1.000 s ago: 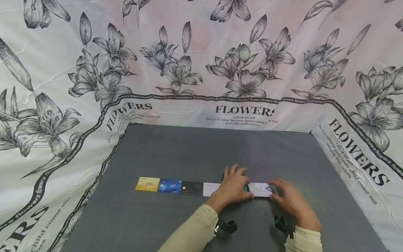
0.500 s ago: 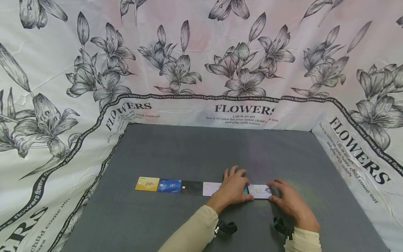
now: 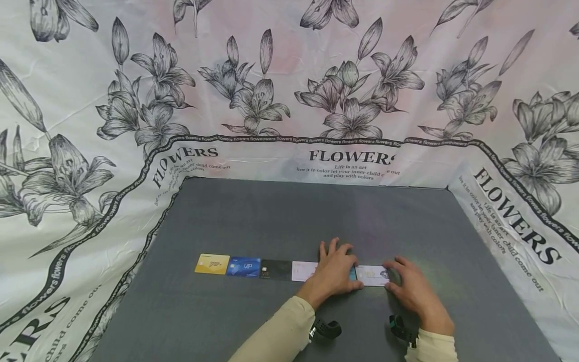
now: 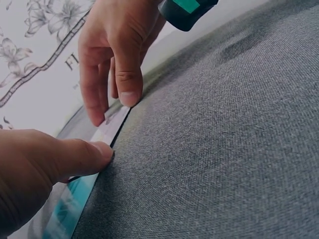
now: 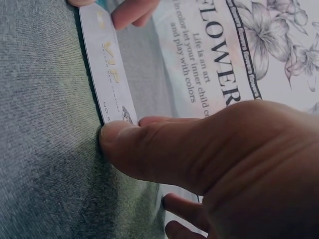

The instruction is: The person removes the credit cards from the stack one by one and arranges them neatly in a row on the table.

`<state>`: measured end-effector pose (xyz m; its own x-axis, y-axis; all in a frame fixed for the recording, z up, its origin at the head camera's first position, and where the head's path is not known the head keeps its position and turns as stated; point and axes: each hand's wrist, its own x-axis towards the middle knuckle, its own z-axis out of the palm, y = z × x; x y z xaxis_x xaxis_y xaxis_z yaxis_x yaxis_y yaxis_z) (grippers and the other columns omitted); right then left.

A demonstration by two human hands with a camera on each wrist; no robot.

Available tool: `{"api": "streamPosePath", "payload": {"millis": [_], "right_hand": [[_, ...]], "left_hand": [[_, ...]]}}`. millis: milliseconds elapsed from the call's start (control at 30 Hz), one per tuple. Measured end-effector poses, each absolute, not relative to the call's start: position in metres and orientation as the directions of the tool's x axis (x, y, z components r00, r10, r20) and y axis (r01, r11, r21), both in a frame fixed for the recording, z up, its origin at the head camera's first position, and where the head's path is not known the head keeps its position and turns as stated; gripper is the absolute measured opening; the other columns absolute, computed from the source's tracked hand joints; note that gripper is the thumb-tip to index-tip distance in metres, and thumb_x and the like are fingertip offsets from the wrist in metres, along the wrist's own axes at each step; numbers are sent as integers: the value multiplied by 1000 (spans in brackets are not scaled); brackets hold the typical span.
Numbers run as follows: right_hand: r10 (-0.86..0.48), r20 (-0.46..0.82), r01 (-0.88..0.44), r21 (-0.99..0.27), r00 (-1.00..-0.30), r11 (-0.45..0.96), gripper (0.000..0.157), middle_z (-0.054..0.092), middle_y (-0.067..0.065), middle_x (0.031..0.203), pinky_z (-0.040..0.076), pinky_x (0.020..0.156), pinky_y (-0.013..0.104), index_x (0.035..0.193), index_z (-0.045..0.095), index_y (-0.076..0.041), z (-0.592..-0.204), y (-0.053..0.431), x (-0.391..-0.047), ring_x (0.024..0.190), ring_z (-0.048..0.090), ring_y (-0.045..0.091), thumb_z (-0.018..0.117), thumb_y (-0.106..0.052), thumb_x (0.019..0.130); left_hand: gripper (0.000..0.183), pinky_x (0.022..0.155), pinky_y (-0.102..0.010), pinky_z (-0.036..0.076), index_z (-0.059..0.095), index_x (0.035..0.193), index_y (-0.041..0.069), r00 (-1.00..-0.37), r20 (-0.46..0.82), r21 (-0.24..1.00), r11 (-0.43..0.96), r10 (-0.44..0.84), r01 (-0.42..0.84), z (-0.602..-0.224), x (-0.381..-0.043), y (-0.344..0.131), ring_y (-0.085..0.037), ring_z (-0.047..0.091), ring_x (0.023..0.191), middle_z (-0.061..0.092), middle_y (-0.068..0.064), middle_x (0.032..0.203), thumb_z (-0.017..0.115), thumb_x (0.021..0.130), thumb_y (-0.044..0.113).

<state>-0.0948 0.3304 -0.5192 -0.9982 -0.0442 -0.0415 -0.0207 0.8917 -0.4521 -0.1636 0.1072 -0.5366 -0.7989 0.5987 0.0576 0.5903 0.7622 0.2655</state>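
A white VIP card [image 3: 372, 275] lies at the right end of a row of cards. My left hand [image 3: 332, 271] arches over the teal card [image 4: 70, 206], with its thumb and index finger at the near and far edges of the white card's left end. My right hand [image 3: 416, 289] pinches the white card's right end between thumb and fingers. In the right wrist view, the right thumb [image 5: 119, 137] covers the card's near corner. Left of my left hand lies a pale pink card [image 3: 302, 271], partly hidden by it. Most of the teal card is covered too.
Further left in the row lie a black VIP card [image 3: 276, 270], a blue VIP card [image 3: 243, 267] and a gold card [image 3: 212, 264]. They rest on a grey cloth-covered table [image 3: 253, 216]. A flower-printed curtain [image 3: 271, 110] encloses its back and sides.
The white VIP card has shifted slightly toward me, moving with both hands at its ends. My right wrist has drifted a little to the left. The other visible cards stay in place.
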Motion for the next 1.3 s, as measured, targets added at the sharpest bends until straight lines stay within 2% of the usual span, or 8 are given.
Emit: {"api": "streamPosePath", "payload": {"millis": [733,1033,1300], "right_hand": [[0,-90,41,-457,-996,888,49,39,45,161,40,113,80,141,67,2,-517,328,-93,146,39,68,82,-7,94],[-31,-52,-3,-469,-998,883,48,43,46,158,41,111,81,139,69,3,-518,331,-96,144,42,69,83,-7,93],[-44,-39,-21,-466,-998,885,50,45,44,158,43,109,80,143,66,4,-511,331,-99,143,45,67,79,-18,100]], "left_hand": [[50,127,-71,32,78,132,35,-798,74,268,759,599,594,-538,-161,107,-34,36,162,55,6,163,84,91,63],[53,127,-70,33,77,136,34,-803,84,268,763,590,589,-536,-165,102,-34,35,163,55,6,163,83,92,63],[50,128,-71,31,76,138,32,-817,103,283,771,567,571,-524,-173,86,-35,33,164,54,4,165,79,97,60]]}}
